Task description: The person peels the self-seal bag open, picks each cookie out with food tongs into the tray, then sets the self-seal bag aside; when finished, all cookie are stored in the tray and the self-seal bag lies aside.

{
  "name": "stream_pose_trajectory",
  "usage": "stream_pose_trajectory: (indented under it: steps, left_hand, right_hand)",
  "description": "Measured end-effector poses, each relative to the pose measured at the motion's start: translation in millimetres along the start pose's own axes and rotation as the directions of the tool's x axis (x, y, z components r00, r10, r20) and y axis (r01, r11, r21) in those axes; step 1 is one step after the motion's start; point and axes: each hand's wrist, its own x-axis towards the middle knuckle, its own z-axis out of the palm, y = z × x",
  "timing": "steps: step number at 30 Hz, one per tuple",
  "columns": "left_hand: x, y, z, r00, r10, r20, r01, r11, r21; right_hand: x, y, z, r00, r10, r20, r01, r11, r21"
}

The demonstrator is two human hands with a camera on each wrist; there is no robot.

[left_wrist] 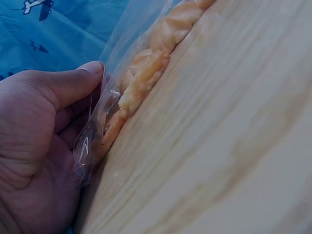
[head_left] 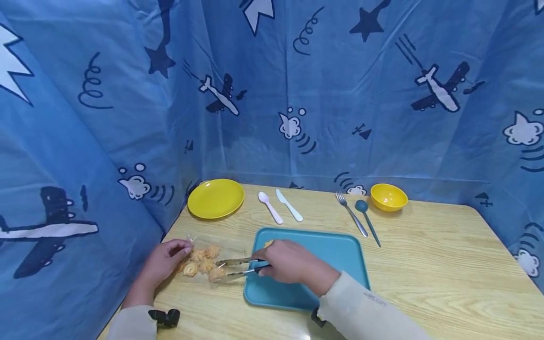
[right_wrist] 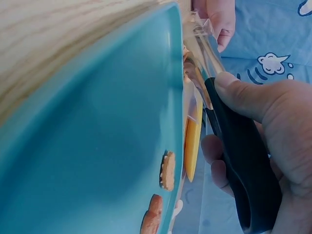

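Observation:
A clear plastic bag (head_left: 231,244) of piped butter cookies (head_left: 199,255) lies on the table at left. My left hand (head_left: 163,262) pinches the bag's edge between thumb and fingers; in the left wrist view the film (left_wrist: 97,114) folds under the thumb. With my right hand (head_left: 288,262) I grip metal tongs by their black handles (right_wrist: 243,161). Their tips reach into the bag, one on each side of a cookie (head_left: 216,275). Below the right hand is a teal tray (head_left: 352,250), with two cookies showing on it in the right wrist view, one pale (right_wrist: 167,170), one browner (right_wrist: 152,214).
Behind the bag stands a yellow plate (head_left: 216,198). A pale spoon (head_left: 270,208) and pale knife (head_left: 290,206) lie beyond the tray. Farther right are a fork (head_left: 352,213), a dark teal spoon (head_left: 368,222) and a yellow bowl (head_left: 388,197). A blue curtain (head_left: 263,156) borders the table.

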Motion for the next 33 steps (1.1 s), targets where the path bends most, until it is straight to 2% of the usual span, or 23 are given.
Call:
stream_pose_trajectory:
  steps: [3, 10, 15, 19, 23, 29, 33]
  left_hand:
    - [1.8, 3.6, -1.1, 1.000, 0.005, 0.007, -0.005, 1.000, 0.012]
    - [12.2, -3.5, -1.5, 0.999, -0.019, 0.042, 0.020, 1.000, -0.013]
    - [15.0, -4.7, -1.8, 0.996, -0.064, 0.057, 0.067, 0.996, -0.064]
    - [16.0, -3.6, -1.9, 0.995, -0.086, 0.057, 0.091, 0.991, -0.100]
    - [16.3, -1.1, -1.1, 0.996, -0.070, 0.048, 0.075, 0.991, -0.109]
    - [15.2, 0.1, -1.9, 0.997, -0.065, 0.047, 0.068, 0.994, -0.082]
    - [14.3, -0.6, -3.0, 0.997, -0.058, 0.045, 0.062, 0.994, -0.094]
  right_hand:
    - [-1, 1, 1.2, 1.000, 0.016, -0.002, -0.016, 1.000, 0.006]
    - [-5, 7, 2.9, 0.999, 0.031, -0.030, -0.029, 0.998, 0.050]
    - [-21, 15, -5.3, 0.996, 0.035, -0.083, -0.031, 0.999, 0.043]
    - [-48, 29, -14.2, 0.987, 0.061, -0.148, -0.055, 0.998, 0.043]
    - [-88, 54, -20.2, 0.968, 0.149, -0.201, -0.143, 0.989, 0.040]
    - [-143, 91, -20.1, 0.926, 0.307, -0.218, -0.307, 0.951, 0.037]
    - [-166, 104, -18.8, 0.905, 0.373, -0.202, -0.372, 0.927, 0.044]
